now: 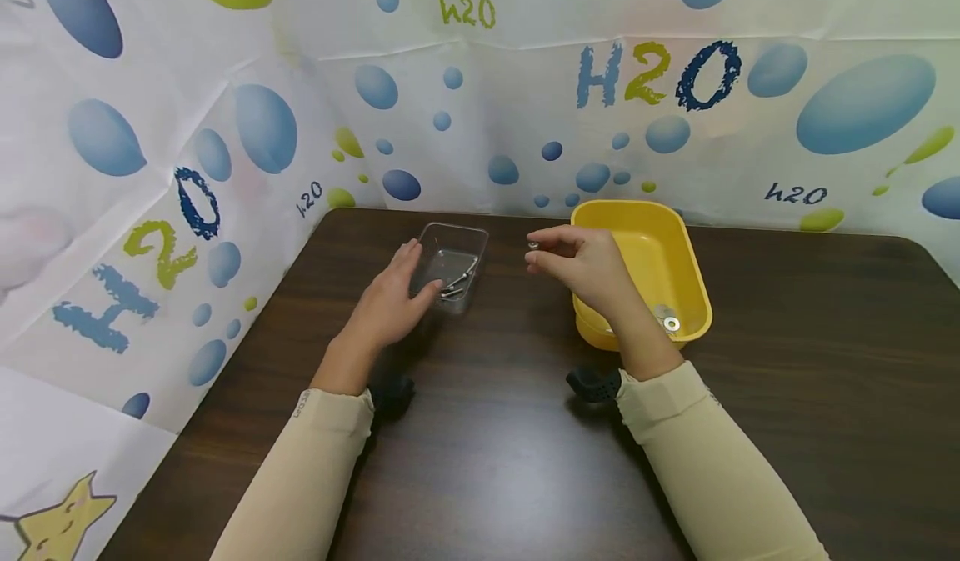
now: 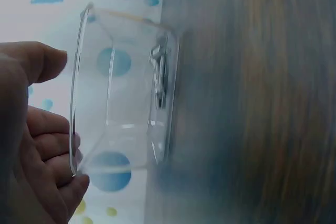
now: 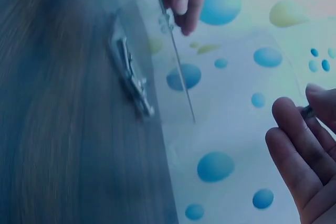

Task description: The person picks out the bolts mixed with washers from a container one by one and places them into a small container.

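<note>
A clear plastic box stands on the table with several metal bolts lying along its right side. My left hand is at the box's left edge, with the fingers reaching along the rim and the thumb held apart from them. In the left wrist view, fingertips meet the rim of the box. Between thumb and index finger, my right hand pinches a small round metal piece above the table, by the left side of the yellow bin. The exact kind is too small to tell.
The yellow plastic bin stands under my right wrist, with washers in its near right corner. Behind the dark wooden table hangs a white sheet printed with blue drops.
</note>
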Available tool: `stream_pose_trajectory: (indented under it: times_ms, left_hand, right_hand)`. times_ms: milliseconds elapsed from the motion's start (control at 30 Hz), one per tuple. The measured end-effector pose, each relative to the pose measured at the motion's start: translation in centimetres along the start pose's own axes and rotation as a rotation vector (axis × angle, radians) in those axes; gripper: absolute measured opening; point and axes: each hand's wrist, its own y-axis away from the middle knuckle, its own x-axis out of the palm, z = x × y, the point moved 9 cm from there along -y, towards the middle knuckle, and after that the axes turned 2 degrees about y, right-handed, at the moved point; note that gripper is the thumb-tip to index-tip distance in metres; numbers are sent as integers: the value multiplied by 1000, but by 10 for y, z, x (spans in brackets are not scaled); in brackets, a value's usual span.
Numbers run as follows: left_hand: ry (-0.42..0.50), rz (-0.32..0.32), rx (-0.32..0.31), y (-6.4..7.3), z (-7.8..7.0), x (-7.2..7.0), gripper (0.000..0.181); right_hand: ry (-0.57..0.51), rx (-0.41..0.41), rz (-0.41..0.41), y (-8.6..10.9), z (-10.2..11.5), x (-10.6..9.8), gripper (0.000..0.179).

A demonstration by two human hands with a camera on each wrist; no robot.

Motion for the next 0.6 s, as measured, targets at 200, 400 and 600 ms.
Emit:
stream_pose_trajectory:
  times_ms: [200, 400, 600]
  left_hand:
    - [42, 51, -34, 0, 16, 1, 75]
    - [76, 55, -33, -1, 20, -1, 75]
    - [88, 61, -50, -2, 21, -1, 75]
  right_hand:
    - [-15, -19, 3, -10, 9, 24, 23]
    - [-11, 4, 11, -21, 12, 48, 23]
    - [-23, 31, 44, -28, 10, 70, 22]
